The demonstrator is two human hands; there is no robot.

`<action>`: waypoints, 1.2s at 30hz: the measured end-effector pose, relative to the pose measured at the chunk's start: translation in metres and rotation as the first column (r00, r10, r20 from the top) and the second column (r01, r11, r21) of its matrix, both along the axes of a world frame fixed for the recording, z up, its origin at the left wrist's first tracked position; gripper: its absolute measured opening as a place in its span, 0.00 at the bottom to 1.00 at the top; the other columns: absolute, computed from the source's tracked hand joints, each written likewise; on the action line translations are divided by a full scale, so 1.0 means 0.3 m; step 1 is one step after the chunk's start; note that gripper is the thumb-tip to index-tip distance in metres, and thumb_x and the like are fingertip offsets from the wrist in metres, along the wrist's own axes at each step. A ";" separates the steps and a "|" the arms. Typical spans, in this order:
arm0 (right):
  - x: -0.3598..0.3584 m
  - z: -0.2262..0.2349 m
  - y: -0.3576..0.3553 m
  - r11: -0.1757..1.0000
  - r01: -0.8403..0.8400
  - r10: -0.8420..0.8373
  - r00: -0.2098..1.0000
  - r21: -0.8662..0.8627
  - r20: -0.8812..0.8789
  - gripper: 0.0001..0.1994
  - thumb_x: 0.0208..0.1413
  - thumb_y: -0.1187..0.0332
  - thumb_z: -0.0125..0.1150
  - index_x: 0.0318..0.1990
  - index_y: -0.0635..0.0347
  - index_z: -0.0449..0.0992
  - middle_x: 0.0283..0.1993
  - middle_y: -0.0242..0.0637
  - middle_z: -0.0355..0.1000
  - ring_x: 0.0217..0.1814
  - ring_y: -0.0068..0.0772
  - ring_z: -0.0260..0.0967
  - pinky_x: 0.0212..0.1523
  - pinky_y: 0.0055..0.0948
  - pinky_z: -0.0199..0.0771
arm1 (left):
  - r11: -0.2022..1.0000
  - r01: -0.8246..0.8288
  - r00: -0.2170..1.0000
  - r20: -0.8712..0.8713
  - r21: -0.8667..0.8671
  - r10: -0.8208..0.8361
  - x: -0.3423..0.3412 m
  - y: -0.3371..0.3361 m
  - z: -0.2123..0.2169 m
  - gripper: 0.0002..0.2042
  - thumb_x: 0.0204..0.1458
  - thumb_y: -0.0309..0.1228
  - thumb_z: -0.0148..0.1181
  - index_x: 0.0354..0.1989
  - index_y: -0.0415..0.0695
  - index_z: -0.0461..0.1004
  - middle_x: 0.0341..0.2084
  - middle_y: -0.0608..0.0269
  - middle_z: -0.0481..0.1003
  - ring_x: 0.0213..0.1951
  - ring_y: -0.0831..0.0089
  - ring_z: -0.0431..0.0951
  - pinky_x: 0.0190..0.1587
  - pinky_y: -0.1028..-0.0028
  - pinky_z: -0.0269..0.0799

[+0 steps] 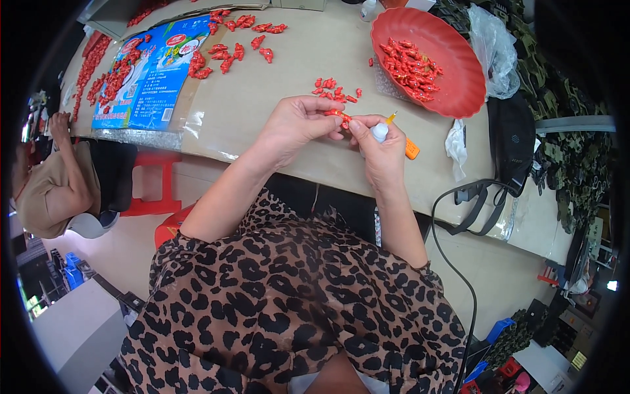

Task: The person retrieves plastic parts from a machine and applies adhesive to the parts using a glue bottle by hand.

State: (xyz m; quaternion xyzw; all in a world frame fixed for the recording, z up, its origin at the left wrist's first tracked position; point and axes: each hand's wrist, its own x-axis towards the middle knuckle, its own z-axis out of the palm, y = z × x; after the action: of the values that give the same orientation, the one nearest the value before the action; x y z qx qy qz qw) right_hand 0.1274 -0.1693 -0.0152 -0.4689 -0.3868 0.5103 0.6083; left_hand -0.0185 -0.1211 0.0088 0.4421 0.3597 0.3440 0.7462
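Above the near part of the table, my left hand [295,128] pinches a small shiny red figure-like piece [338,115] between thumb and fingers. My right hand [382,154] meets it from the other side, its thumb tip at the piece. Tucked in my right hand is a small white bottle [378,132] with a thin yellow tip that points up and to the right. Just beyond my fingers lies a loose group of small red parts [330,87]. An orange object [411,149] shows beside my right hand, partly hidden by it.
A red scalloped bowl [459,98] holding many red pieces stands at the far right. Red clusters [226,59] lie at the far left, some on a blue printed sheet [157,79]. At right are a black bag [512,151] and a cable [453,266]. Another person [59,184] sits at left.
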 end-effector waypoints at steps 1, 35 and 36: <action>0.000 0.000 0.000 1.000 -0.001 0.001 1.000 0.000 0.004 0.05 0.44 0.72 0.58 0.28 0.63 0.72 0.23 0.29 0.68 0.23 0.14 0.62 0.24 0.14 0.64 | 1.000 -0.008 1.000 0.006 0.004 0.008 0.001 -0.001 -0.004 0.13 0.43 0.23 0.55 0.38 0.32 0.67 0.26 0.58 0.72 0.25 0.76 0.72 0.32 0.81 0.69; 0.013 -0.002 -0.006 0.999 -0.008 0.017 0.981 0.049 -0.193 0.05 0.44 0.72 0.58 0.30 0.62 0.71 0.24 0.27 0.67 0.22 0.13 0.59 0.23 0.13 0.58 | 0.998 -0.014 0.994 0.104 0.057 0.008 0.008 -0.008 -0.004 0.10 0.41 0.20 0.56 0.35 0.33 0.67 0.30 0.59 0.70 0.30 0.76 0.72 0.35 0.79 0.71; 0.013 -0.001 -0.007 0.999 -0.010 0.018 0.981 0.047 -0.191 0.05 0.44 0.72 0.58 0.30 0.62 0.71 0.24 0.26 0.67 0.22 0.13 0.58 0.23 0.13 0.57 | 0.998 -0.014 0.995 0.104 0.058 0.008 0.008 -0.009 -0.002 0.10 0.41 0.20 0.56 0.35 0.33 0.67 0.30 0.59 0.70 0.30 0.76 0.72 0.35 0.79 0.71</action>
State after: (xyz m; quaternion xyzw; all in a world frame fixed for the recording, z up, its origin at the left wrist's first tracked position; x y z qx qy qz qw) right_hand 0.1312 -0.1714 -0.0154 -0.4008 -0.3413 0.5484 0.6497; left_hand -0.0161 -0.1239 0.0082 0.4434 0.3126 0.3809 0.7487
